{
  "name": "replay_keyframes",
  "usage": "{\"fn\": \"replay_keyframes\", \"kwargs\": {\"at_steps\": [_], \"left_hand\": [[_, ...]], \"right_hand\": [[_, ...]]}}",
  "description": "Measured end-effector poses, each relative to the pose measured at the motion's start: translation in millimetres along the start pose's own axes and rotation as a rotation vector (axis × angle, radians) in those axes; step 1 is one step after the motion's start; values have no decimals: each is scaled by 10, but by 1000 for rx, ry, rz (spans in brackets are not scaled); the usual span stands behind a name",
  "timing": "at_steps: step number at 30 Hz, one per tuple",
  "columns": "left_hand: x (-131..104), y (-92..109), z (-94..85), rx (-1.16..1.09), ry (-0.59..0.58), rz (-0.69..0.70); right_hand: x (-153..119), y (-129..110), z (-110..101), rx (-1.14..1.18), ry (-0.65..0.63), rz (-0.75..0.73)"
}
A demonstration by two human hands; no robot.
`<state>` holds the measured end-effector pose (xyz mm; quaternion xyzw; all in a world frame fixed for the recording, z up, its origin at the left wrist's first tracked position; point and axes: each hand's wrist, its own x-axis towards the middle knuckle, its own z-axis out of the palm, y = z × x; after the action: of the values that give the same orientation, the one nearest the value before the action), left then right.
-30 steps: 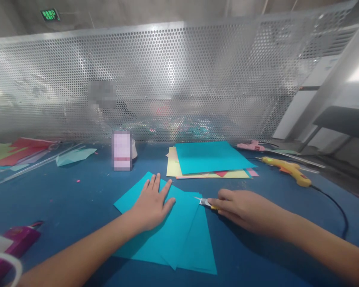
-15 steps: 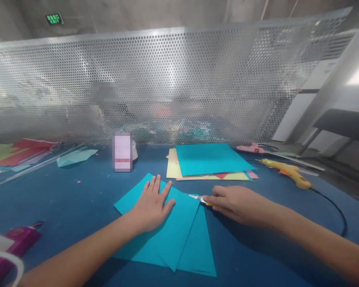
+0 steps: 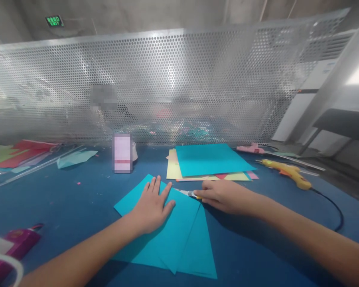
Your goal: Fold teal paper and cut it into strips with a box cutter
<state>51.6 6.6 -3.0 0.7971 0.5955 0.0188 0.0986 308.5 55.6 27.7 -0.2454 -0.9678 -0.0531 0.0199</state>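
My left hand lies flat with fingers spread on a folded sheet of turquoise paper, pressing it to the blue table. My right hand is closed round the yellow handle of a utility knife. The knife's silver blade points left, along the upper right edge of the paper. Part of the blade tip is hard to make out against the paper's edge. A second flap of the turquoise paper shows on the right, below my right hand.
A stack of paper with a turquoise sheet on top lies ahead. To its right are a yellow glue gun with a cord and a pink glue gun. A blurred pink-white box stands upright. A perforated metal screen closes the back.
My right hand with the utility knife has moved left and slightly away from me, along the paper's upper edge. My left hand has stayed in place.
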Motion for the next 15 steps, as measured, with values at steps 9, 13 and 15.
{"fn": "replay_keyframes", "kwargs": {"at_steps": [9,13,15], "left_hand": [[-129,107,-147,-63,-102,44],[-187,174,-232,-79,-183,40],[-158,151,-222,13,-140,9]], "right_hand": [[-164,-71,-81,14,-30,-24],[-316,-142,-115,72,-42,-21],[-341,-153,-97,80,-41,-5]]}}
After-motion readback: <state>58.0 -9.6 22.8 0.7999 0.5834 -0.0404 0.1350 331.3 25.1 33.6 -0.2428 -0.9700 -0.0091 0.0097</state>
